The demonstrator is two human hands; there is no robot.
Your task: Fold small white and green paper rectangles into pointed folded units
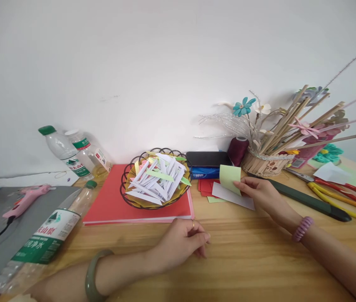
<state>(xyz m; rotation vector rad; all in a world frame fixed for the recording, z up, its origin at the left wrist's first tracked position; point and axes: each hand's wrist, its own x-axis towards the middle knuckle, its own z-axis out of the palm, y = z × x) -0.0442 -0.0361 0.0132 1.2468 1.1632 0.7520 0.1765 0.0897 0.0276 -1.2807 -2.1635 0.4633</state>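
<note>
My right hand (260, 193) pinches a pale green paper slip (230, 178) by its right edge, the slip standing up and slightly curved. Just below it, a white paper slip (233, 196) lies over several red paper pieces (205, 187) and another green piece (216, 199). My left hand (184, 242) is over the wooden table in front of the basket, its fingers loosely bent and a little apart, with nothing visible in them. Folded strips of white, green, yellow and pink paper (159, 178) fill the dark-rimmed woven basket (124, 193).
Under the basket lies red paper (102, 205). Plastic bottles (47, 230) and a pink glue gun (28, 199) are at left. Behind the slips are a phone (208, 158) and thread spool (238, 151). Right are a flower basket (264, 163), a dark green tool (310, 199) and scissors (332, 197).
</note>
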